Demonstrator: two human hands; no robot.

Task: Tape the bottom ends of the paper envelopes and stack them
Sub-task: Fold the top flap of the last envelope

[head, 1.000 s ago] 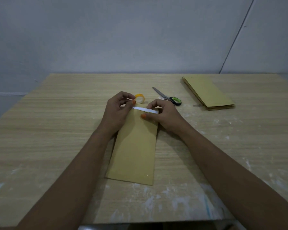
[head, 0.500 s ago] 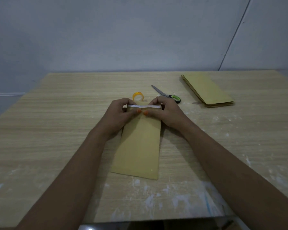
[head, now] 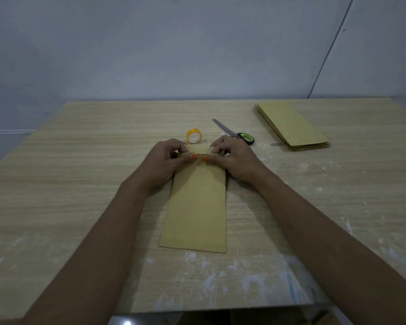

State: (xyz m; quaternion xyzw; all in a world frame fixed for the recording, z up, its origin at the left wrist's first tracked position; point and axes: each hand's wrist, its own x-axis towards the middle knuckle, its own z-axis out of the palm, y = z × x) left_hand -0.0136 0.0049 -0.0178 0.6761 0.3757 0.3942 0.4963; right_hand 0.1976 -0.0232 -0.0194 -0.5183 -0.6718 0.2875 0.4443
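- Left hand [head: 163, 161] and right hand [head: 234, 158] each pinch an end of a tape strip [head: 203, 154] at the far end of one envelope [head: 197, 207], mid-table.
- Stack [head: 291, 125] waits near the table's [head: 80, 184] far right corner (taped or not, I cannot tell).
- Pressing down and stacking remain.

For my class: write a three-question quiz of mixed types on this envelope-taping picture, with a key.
1. True or false: the green-handled scissors lie on the stack of brown paper envelopes.
2. What do the left hand and right hand pinch between them? A) the strip of clear tape B) the yellow-cored tape roll C) the scissors
3. Fill in: the strip is held at the far end of the single brown envelope, which lies on the wooden ____.

Key: 1 false; 2 A; 3 table.
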